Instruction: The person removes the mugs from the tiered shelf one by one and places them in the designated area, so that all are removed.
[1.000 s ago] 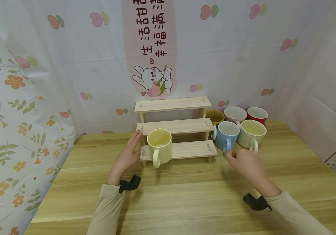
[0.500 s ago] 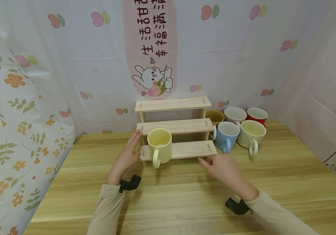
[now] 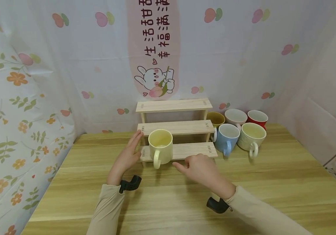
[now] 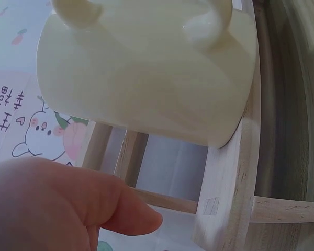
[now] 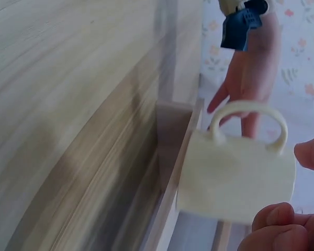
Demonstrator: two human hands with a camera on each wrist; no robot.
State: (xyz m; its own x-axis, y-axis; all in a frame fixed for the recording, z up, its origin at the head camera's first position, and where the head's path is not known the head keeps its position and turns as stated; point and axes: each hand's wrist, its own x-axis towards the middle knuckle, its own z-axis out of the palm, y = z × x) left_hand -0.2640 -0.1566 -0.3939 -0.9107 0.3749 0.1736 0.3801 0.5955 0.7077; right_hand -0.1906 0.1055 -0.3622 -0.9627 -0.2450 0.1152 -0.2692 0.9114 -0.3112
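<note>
A pale yellow mug [image 3: 160, 147] stands upright at the left of the lowest step of a three-tier wooden rack [image 3: 192, 150], its handle facing me. My left hand [image 3: 126, 160] is beside the rack's left end, fingers stretched toward the middle step; whether they touch the wood I cannot tell. In the left wrist view, its thumb [image 4: 131, 212] is apart from the mug. My right hand [image 3: 202, 171] is in front of the lowest step, right of the mug. Nothing is in its grasp; in the right wrist view, fingertips [image 5: 275, 232] and thumb are near the mug [image 5: 235, 175].
Right of the rack, several mugs cluster on the wooden table [image 3: 156, 209]: a blue one [image 3: 226, 140] and a pale green one [image 3: 251, 137] in front, with a mustard [image 3: 216, 119], a pinkish-white [image 3: 236, 117] and a red one [image 3: 257, 118] behind. A printed curtain [image 3: 97, 81] hangs behind.
My right hand has left the blue mug's handle and moved left along the rack's front, toward the yellow mug. The left hand and the mugs have stayed put.
</note>
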